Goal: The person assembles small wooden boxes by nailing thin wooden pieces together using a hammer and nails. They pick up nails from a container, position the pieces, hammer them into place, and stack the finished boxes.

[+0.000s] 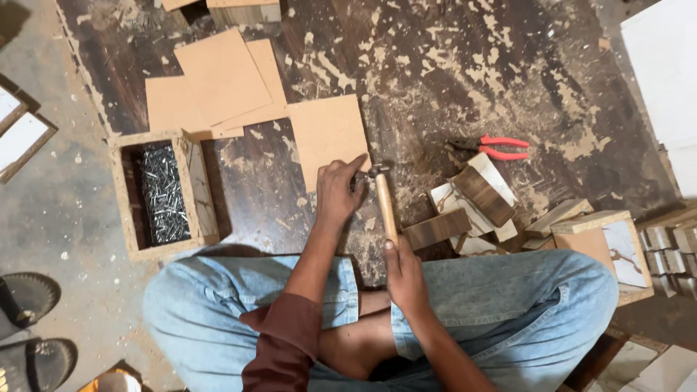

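- Pair of dark sandals [29, 319]; far left, on grey floor, well apart from the work.
- Open wooden box [163, 192]; left of the hands, filled with grey nails [163, 194]; its right wall leaves a strip of bare board between it and the left hand.
- Brown fibreboard squares [218, 83]; overlapping stack at far left-centre; a single square [327, 138] lies nearer, its near edge just beside the left hand.
- Dark work board [450, 72]; scarred and strewn with pale chips; its far-centre stretch is the widest open room.
- Left hand [340, 190]; fingers pinched together at the hammer head, on something too small to tell.
- Hammer [385, 203]; small dark metal head, pale wooden handle; lies centre, before the crossed legs in blue jeans [508, 297]; long axis runs near to far, head pointing far and tilted slightly left, next to the left fingertips.
- Right hand [403, 276]; clamped round the near end of the handle.
- Wood offcuts [472, 199]; dark and pale blocks just right of the hammer, crowding that side.
- Red-handled pliers [494, 149]; beyond the offcuts, handles pointing right.
- Small laminated box [606, 247]; right, against the knee.
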Tool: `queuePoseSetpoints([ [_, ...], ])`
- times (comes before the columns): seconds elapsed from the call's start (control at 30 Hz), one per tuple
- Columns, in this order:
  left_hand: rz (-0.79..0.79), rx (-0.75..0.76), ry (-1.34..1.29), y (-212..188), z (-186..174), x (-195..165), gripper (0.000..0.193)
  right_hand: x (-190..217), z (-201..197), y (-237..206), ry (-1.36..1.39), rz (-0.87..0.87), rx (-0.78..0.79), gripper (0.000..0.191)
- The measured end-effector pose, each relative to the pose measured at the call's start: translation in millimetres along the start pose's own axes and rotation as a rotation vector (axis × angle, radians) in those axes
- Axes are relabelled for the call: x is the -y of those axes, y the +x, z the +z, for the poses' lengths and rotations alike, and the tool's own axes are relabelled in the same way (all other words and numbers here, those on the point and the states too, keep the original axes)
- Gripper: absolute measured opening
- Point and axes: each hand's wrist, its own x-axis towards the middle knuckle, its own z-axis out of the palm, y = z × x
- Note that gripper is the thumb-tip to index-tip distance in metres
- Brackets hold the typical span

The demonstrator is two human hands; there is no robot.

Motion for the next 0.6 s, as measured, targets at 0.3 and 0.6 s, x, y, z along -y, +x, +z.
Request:
queuePoseSetpoints([
  [0.3, 0.083, 0.007, 0.116, -6.7, 3.1, 11.3, 0.081, -4.7, 11.8, -8.2, 0.0, 0.016, 0.008, 0.032],
  [0.6, 0.028, 0.082, 0.073, -13.4, -9.6, 12.3, 0.09, -30.1, 28.3, -7.9, -0.016, -0.024, -0.055, 0.034],
])
